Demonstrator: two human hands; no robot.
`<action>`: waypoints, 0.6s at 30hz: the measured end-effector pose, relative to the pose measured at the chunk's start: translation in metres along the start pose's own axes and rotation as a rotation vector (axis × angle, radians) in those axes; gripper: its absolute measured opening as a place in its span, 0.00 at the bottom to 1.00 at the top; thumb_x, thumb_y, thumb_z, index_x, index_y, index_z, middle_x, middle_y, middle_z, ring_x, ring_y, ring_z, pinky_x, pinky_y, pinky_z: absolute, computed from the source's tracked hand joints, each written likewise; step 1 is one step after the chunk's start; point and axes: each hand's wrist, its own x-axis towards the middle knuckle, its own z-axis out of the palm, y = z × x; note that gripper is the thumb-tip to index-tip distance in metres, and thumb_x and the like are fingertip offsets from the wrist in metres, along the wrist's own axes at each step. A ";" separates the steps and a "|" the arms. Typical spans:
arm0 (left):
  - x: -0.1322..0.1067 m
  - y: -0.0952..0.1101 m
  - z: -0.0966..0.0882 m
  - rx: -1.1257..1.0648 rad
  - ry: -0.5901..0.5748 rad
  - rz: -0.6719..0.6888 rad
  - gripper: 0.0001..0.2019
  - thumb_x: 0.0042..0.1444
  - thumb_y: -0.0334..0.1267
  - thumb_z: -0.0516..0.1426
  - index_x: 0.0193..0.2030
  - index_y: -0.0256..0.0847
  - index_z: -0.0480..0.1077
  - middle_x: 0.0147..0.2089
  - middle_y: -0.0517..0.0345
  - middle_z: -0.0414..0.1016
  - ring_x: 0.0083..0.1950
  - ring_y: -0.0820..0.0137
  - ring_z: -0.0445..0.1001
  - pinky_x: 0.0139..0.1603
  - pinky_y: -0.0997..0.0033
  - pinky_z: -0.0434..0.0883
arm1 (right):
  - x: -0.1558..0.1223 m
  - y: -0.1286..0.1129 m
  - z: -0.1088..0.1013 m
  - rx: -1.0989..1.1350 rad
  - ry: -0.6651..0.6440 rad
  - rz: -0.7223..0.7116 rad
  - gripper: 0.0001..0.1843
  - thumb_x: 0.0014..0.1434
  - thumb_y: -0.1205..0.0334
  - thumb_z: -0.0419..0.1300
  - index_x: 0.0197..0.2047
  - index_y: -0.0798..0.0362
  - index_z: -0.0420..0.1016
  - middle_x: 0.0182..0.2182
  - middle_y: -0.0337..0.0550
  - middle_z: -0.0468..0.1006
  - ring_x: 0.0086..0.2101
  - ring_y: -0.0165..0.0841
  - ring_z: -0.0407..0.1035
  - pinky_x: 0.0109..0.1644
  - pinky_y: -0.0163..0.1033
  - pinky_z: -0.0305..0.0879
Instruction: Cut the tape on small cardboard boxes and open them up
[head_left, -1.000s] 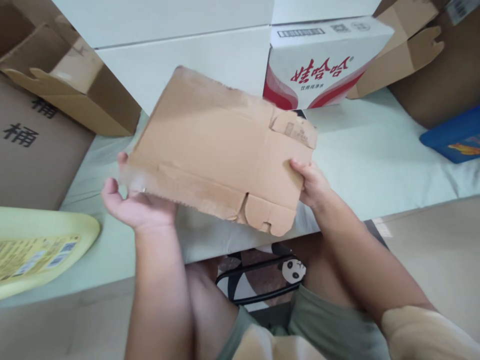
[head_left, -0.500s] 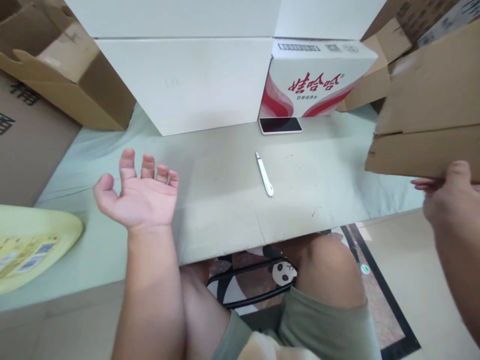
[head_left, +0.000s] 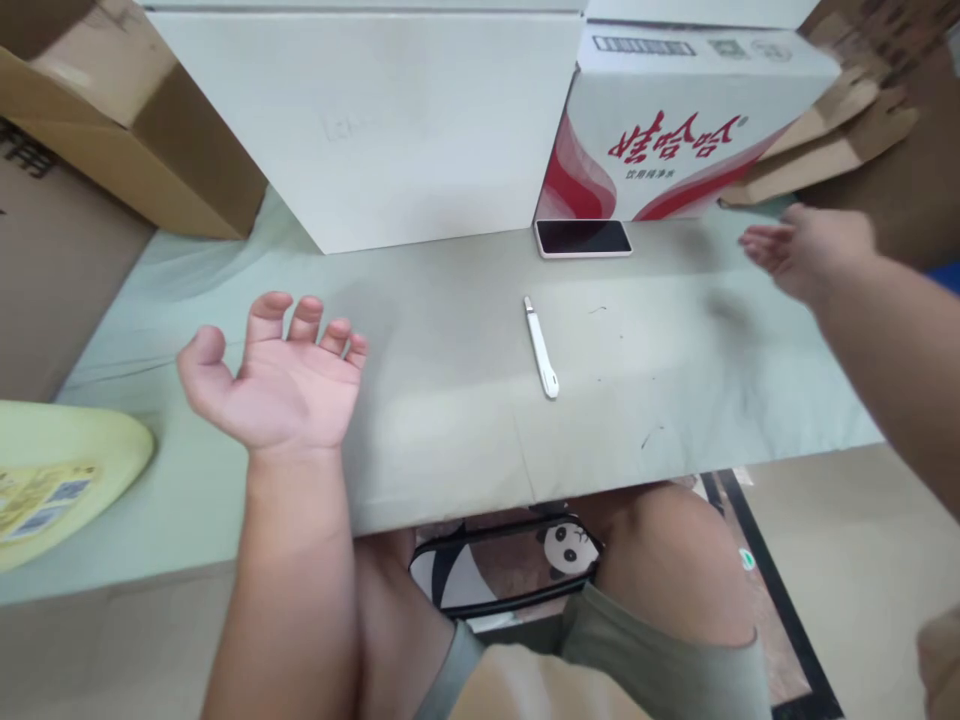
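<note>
My left hand (head_left: 276,375) hovers palm up over the left part of the pale green table (head_left: 420,400), fingers spread and holding nothing. My right hand (head_left: 806,250) is stretched out at the right, over the table's far right side, fingers apart and empty, slightly blurred. Between the two hands a white pen-like tool (head_left: 541,348) lies on the table. A phone (head_left: 583,238) lies face up beyond it, against a white and red printed carton (head_left: 675,130). The flattened cardboard piece is out of view.
A large white box (head_left: 375,120) stands at the back centre. Brown cartons (head_left: 90,110) are stacked at the left and brown cardboard flaps (head_left: 832,140) at the right. A yellow package (head_left: 52,480) lies at the left edge. My knees and a panda-print item (head_left: 517,565) are below the table.
Both hands held a flattened cardboard piece; the right hand carried it off to the right and now is empty. The left hand stayed open in place. The pen and phone became visible.
</note>
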 end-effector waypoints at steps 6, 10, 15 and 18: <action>-0.001 0.009 -0.006 -0.086 -0.029 -0.044 0.22 0.60 0.56 0.45 0.33 0.42 0.70 0.30 0.60 0.74 0.24 0.69 0.74 0.24 0.67 0.72 | -0.095 -0.004 0.018 0.018 -0.236 0.201 0.10 0.72 0.72 0.55 0.37 0.52 0.68 0.31 0.44 0.80 0.26 0.26 0.78 0.35 0.34 0.73; -0.005 0.018 -0.019 -0.152 -0.046 -0.070 0.21 0.63 0.56 0.46 0.34 0.44 0.70 0.31 0.58 0.75 0.26 0.69 0.75 0.27 0.67 0.75 | -0.131 -0.028 0.039 0.019 -0.384 0.166 0.10 0.72 0.70 0.55 0.38 0.52 0.71 0.31 0.44 0.81 0.25 0.26 0.77 0.31 0.33 0.71; 0.000 0.035 -0.042 -0.213 -0.101 -0.049 0.19 0.61 0.57 0.51 0.35 0.46 0.71 0.32 0.56 0.77 0.30 0.68 0.76 0.30 0.67 0.77 | -0.213 -0.063 0.041 0.085 -0.964 -0.086 0.17 0.65 0.57 0.68 0.28 0.55 0.73 0.23 0.41 0.77 0.22 0.25 0.71 0.27 0.29 0.68; 0.004 0.046 -0.051 -0.246 -0.117 -0.039 0.19 0.62 0.58 0.51 0.35 0.46 0.71 0.32 0.56 0.77 0.29 0.68 0.76 0.31 0.67 0.77 | -0.291 -0.073 0.014 0.276 -1.776 -0.248 0.24 0.63 0.39 0.67 0.37 0.54 0.80 0.30 0.47 0.83 0.31 0.32 0.78 0.37 0.35 0.76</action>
